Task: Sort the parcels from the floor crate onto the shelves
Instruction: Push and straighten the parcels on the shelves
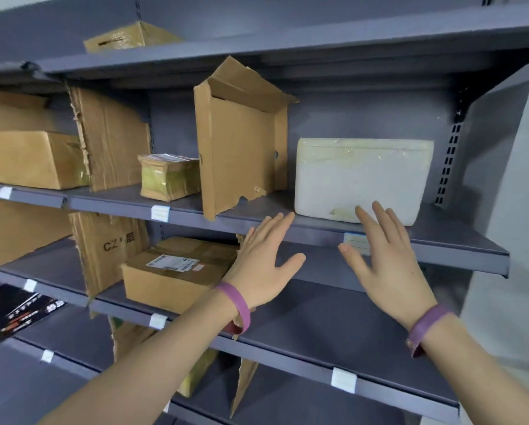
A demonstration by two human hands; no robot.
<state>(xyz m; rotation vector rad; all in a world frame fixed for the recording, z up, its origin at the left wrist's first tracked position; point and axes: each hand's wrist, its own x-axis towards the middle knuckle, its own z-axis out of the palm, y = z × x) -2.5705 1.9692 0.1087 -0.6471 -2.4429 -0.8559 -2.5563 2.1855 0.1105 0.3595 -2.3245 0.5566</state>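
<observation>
**White parcel [361, 179] sits on a grey shelf [441, 237]**

The white parcel lies on the right part of the shelf, close to the near edge. It is wrapped in clear tape. Just to its left stands a torn cardboard divider [238, 148], upright on the same shelf. Left of the divider sits a small taped box [168, 177]. Further left, past another cardboard sheet, is a big brown box [33, 159].

Both hands are held up in front of the parcel, and neither holds anything. The left hand [263, 265] has its fingers straight and close together, with the thumb out to the side. Its tips reach the shelf edge just left of the parcel. The right hand [388, 265] has its fingers straight and a little spread. Its tips lie over the low front of the parcel, but it is not clear if they touch it. Each wrist wears a purple band [428, 326].

On the shelf below, to the left of the hands, lies a flat brown box [171, 277] with a white label. One more box [128, 36] sits on the top shelf, far up on the left.
</observation>
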